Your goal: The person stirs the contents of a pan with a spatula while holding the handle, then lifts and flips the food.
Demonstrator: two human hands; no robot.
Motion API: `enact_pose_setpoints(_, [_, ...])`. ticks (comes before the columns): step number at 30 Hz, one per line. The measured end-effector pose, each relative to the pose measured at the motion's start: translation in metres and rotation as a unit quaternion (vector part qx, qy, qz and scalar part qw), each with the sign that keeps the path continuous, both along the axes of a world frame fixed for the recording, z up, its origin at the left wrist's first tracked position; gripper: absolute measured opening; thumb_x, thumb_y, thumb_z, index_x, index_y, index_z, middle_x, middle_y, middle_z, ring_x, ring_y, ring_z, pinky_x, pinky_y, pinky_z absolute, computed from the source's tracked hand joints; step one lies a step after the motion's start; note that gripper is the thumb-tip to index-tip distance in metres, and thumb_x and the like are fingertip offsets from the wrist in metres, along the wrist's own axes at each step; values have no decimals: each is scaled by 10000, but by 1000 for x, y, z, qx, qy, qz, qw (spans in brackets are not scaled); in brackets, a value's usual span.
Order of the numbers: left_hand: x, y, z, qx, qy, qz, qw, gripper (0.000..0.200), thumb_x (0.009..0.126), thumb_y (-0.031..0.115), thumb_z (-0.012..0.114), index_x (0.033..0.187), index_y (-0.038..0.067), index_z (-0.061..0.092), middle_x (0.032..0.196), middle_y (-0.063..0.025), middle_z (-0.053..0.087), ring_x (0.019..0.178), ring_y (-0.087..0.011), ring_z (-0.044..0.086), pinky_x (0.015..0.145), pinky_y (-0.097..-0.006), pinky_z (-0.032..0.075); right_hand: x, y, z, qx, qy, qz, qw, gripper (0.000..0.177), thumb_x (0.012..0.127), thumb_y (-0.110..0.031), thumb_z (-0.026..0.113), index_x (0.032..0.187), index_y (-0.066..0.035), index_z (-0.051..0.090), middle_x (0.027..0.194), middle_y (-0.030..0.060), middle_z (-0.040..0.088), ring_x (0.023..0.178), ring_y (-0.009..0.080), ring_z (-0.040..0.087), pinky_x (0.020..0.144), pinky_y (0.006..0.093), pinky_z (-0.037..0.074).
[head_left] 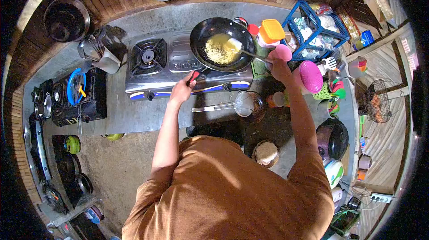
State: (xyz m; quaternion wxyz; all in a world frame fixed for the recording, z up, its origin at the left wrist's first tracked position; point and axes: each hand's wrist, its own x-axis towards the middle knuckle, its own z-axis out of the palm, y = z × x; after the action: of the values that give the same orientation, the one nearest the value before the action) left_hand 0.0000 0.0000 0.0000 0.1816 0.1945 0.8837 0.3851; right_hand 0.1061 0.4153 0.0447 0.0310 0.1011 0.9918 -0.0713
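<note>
A black wok (199, 38) sits over the right side of the steel gas stove (178, 81). In it lies a heap of pale yellow shredded food (219, 53) with yellowish liquid at its upper edge. My left hand (181, 89) is closed around the wok's red and black handle (194, 77). At the wok's right side my right hand (279, 71) grips a long-handled metal spatula (255, 55), whose blade rests inside the wok against the food. My right fingers are partly hidden by the hand itself.
An orange-lidded container (272, 30), a pink cup (283, 52) and a blue basket (298, 23) crowd the wok's right. A strainer (244, 104) lies on the counter in front of the stove. A second burner (148, 55) is at left, beside a utensil holder (108, 62).
</note>
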Motion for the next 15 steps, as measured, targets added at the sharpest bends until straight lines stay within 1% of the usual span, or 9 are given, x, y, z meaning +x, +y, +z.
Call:
enact_pose_setpoints(2, [2,1,4,0,1,6,1000,483,897,381,537,1354,267,431,1156,-179,590,1096,-375,541,910,-430,442,5,-4,-1,66,87,106,988,262,821,-102,584,1073,-62,647,924,186,639,841,341,618,784,418,467])
enact_pose_setpoints(3, [2,0,5,1,1,6,1000,483,897,381,537,1354,267,431,1156,-179,590,1096,-375,541,910,-430,442,4,-7,-2,67,88,106,988,262,821,-102,584,1073,-62,647,924,186,639,841,341,618,784,418,467])
enact_pose_setpoints(5, [2,2,7,-2,5,11,1000,480,899,378,536,1353,264,432,1170,-172,584,1099,-368,541,911,-425,442,2,-11,-3,-130,17,106,986,263,826,-87,563,1074,-55,646,881,176,639,822,336,613,761,409,460])
enact_pose_setpoints(8, [2,1,9,-2,1,7,1000,481,898,372,540,1353,263,431,1180,-166,580,1101,-362,541,912,-418,444,2,-29,6,-217,4,78,973,277,826,-87,554,1088,-48,637,852,189,636,807,326,616,750,406,460])
enact_pose_setpoints(9, [1,1,6,-1,1,7,1000,481,898,372,540,1353,263,431,1180,-166,580,1101,-362,541,912,-418,444,1,-27,2,-216,5,78,973,277,826,-87,554,1088,-48,637,852,189,636,807,326,616,750,406,460])
enact_pose_setpoints(11, [1,0,-1,22,38,1,999,481,896,361,546,1353,258,432,1183,-160,580,1098,-358,544,909,-414,447,-3,-23,-11,-147,232,182,944,286,880,-180,529,1134,-102,635,760,194,635,711,317,613,691,453,460])
enact_pose_setpoints(12, [1,0,-1,22,37,1,999,481,896,361,546,1353,258,432,1183,-160,580,1098,-358,544,909,-414,447,-5,-19,-12,-147,232,183,944,286,880,-180,529,1134,-102,635,760,194,635,711,317,613,691,453,460])
enact_pose_setpoints(14, [1,0,1,8,23,2,1000,482,894,351,552,1351,250,435,1176,-160,584,1093,-357,548,903,-412,451,-14,-11,-12,-150,97,8,984,285,815,-124,560,1079,-59,646,850,187,640,757,305,625,681,404,474])
enact_pose_setpoints(15, [1,1,1,8,23,3,1000,482,894,351,552,1351,250,435,1176,-160,584,1093,-357,548,903,-412,451,-17,-8,-14,-151,97,8,984,285,815,-124,560,1079,-59,646,850,187,640,757,305,625,681,404,474])
